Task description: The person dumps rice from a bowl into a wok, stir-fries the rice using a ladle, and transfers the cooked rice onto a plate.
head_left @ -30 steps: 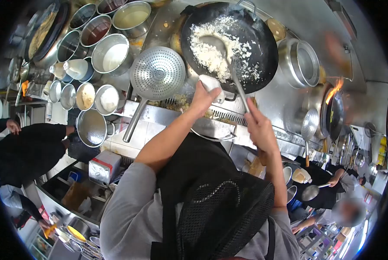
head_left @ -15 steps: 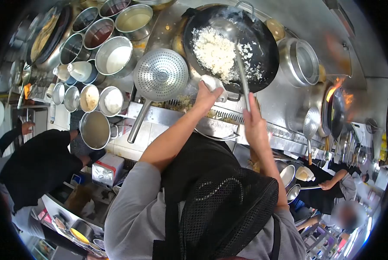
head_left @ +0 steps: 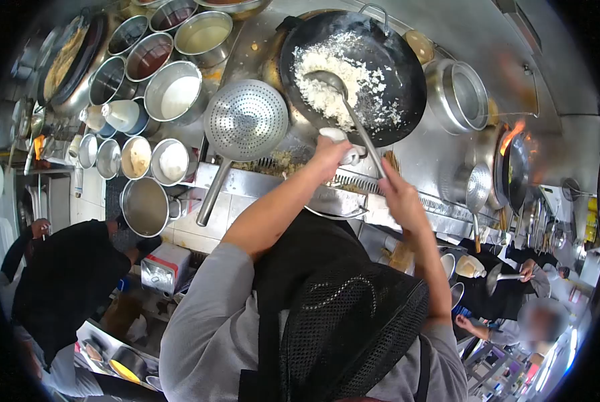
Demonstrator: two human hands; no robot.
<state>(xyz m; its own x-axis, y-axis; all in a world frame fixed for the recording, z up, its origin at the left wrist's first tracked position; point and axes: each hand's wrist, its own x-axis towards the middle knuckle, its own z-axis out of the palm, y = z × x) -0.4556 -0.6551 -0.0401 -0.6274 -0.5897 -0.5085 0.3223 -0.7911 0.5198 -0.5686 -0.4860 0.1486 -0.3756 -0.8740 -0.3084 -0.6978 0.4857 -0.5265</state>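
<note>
My left hand (head_left: pixel 328 159) is closed around a folded white cloth (head_left: pixel 333 134) at the near edge of the black wok (head_left: pixel 404 80). The cloth hides the wok's handle, if there is one there. My right hand (head_left: pixel 405 199) grips the handle of a metal ladle (head_left: pixel 362 129). The ladle's bowl lies in white rice (head_left: pixel 350 70), which is spread over the left and middle of the wok, with loose grains to the right.
A perforated strainer (head_left: pixel 246 124) rests left of the wok. Beyond it stand several metal pots of sauces and powders (head_left: pixel 179 96) and squeeze bottles (head_left: pixel 120 115). Flames (head_left: pixel 512 139) rise beside another wok (head_left: pixel 516 175) at right. Co-workers stand left (head_left: pixel 69 281) and right (head_left: pixel 508 295).
The ladle's bowl has moved from the wok's far side toward me and left, into the rice. The rice has spread farther back. My left hand has shifted slightly right with the cloth.
</note>
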